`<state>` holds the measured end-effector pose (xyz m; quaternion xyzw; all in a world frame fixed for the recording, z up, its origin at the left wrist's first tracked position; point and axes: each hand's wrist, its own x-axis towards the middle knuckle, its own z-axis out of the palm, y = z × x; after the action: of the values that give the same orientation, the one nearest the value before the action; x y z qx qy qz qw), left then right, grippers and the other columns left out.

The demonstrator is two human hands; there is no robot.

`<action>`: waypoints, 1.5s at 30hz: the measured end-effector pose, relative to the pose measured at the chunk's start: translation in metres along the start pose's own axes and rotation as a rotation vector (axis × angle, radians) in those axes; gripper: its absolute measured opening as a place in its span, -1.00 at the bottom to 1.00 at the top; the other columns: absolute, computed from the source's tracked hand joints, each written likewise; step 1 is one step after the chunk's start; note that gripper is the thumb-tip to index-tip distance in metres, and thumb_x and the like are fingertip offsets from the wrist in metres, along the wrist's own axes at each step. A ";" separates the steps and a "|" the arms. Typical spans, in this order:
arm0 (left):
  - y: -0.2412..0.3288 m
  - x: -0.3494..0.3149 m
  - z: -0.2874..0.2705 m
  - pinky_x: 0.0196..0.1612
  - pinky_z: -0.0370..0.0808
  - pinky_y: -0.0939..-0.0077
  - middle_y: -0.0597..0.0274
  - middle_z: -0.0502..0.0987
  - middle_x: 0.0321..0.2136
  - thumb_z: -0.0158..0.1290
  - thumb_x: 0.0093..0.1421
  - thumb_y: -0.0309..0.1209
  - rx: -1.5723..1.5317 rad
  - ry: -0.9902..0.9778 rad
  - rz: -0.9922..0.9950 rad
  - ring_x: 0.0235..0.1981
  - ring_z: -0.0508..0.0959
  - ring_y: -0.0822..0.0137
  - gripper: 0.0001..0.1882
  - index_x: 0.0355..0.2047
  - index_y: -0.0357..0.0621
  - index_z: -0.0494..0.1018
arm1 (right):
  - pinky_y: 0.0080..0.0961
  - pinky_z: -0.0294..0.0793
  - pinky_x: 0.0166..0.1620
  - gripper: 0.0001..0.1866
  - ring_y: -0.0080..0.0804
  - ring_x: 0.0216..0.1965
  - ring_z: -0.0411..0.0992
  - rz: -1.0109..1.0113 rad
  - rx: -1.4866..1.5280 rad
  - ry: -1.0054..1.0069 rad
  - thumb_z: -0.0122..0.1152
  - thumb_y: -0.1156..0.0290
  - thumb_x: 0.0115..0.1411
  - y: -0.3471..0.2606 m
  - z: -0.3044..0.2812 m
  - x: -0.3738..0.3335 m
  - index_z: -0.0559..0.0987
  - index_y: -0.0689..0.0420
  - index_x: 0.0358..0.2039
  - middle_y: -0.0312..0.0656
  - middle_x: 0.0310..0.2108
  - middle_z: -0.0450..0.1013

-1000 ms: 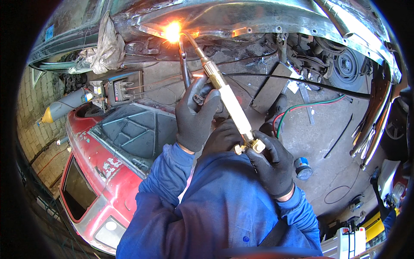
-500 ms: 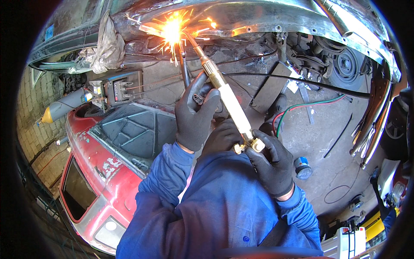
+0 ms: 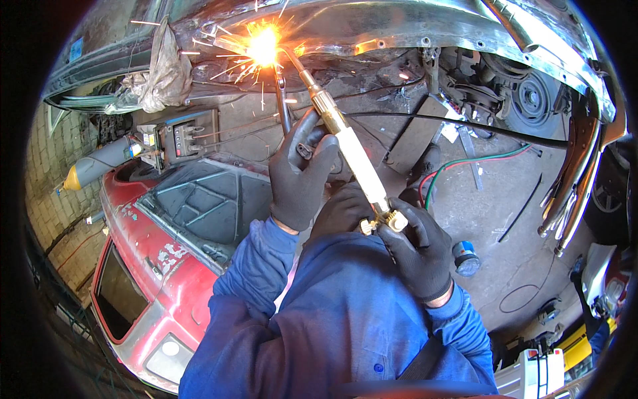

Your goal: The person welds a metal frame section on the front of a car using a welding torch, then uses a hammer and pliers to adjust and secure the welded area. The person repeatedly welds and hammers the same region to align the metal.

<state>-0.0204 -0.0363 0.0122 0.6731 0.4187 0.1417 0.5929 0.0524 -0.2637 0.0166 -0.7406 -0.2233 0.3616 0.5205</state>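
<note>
The torch (image 3: 359,163), a pale straight handle between brass fittings, lies in mid-view between the two hands. Its long axis runs aslant, from the brass knobs (image 3: 397,221) at lower right to a thin bent tip pointing up and left, just beside a bright glow (image 3: 263,46) (sparks flying off it) at the edge of a metal panel (image 3: 399,36). The right hand (image 3: 422,249), black-gloved, has thumb and fingers bent together, pinching the knob end. The left hand (image 3: 298,179), gloved too, is partly curled, its fingers closed around a dark tool (image 3: 283,106) that reaches up to the glow; whether it also touches the torch, I cannot tell. Farther out, a red car body (image 3: 166,272) stands at left, near a grey gas cylinder (image 3: 103,163) with a yellow end.
</note>
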 end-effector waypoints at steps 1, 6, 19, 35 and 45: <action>0.000 0.000 -0.001 -0.10 0.58 0.64 0.22 0.65 -0.05 0.14 0.45 -0.54 -0.002 -0.008 -0.008 -0.12 0.60 0.57 -0.45 0.42 -0.32 0.37 | -0.44 0.60 -0.14 -0.53 -0.35 -0.24 0.64 -0.004 -0.007 -0.001 0.52 0.49 0.22 -0.001 0.000 0.000 0.66 0.23 0.14 -0.03 -0.13 0.67; -0.004 0.002 -0.002 -0.13 0.57 0.66 0.23 0.65 -0.04 0.16 0.46 -0.51 0.030 0.009 0.026 -0.12 0.59 0.58 -0.45 0.42 -0.31 0.38 | -0.45 0.59 -0.15 -0.53 -0.38 -0.26 0.61 -0.004 0.010 0.001 0.52 0.49 0.22 -0.002 0.002 0.002 0.66 0.23 0.14 -0.04 -0.15 0.66; -0.008 0.002 -0.002 -0.12 0.58 0.64 0.23 0.66 -0.03 0.17 0.46 -0.50 0.032 0.018 0.055 -0.11 0.61 0.56 -0.47 0.40 -0.29 0.40 | -0.47 0.55 -0.23 -0.52 -0.44 -0.34 0.54 -0.040 -0.003 0.023 0.54 0.47 0.21 0.000 0.004 0.002 0.66 0.22 0.14 -0.08 -0.19 0.64; 0.017 -0.051 0.003 -0.08 0.64 0.35 0.22 0.66 -0.28 0.46 0.13 -0.37 0.366 -0.341 0.754 -0.20 0.70 0.28 -0.42 0.18 -0.13 0.61 | -0.39 0.64 0.03 -0.52 -0.36 -0.08 0.65 0.162 0.285 0.007 0.54 0.49 0.15 0.018 -0.062 -0.038 0.67 0.32 0.09 -0.04 -0.06 0.67; 0.003 -0.090 0.024 -0.17 0.60 0.42 0.49 0.50 -0.34 0.33 0.15 -0.18 0.486 -0.537 0.971 -0.31 0.56 0.46 -0.46 0.17 0.17 0.63 | -0.46 0.61 0.02 -0.52 -0.49 -0.12 0.60 0.332 0.325 -0.167 0.52 0.38 0.22 0.021 -0.072 -0.052 0.68 0.30 0.11 -0.17 -0.09 0.67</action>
<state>-0.0572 -0.1180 0.0366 0.9157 -0.0800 0.1216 0.3746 0.0735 -0.3524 0.0267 -0.6414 -0.0798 0.5331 0.5459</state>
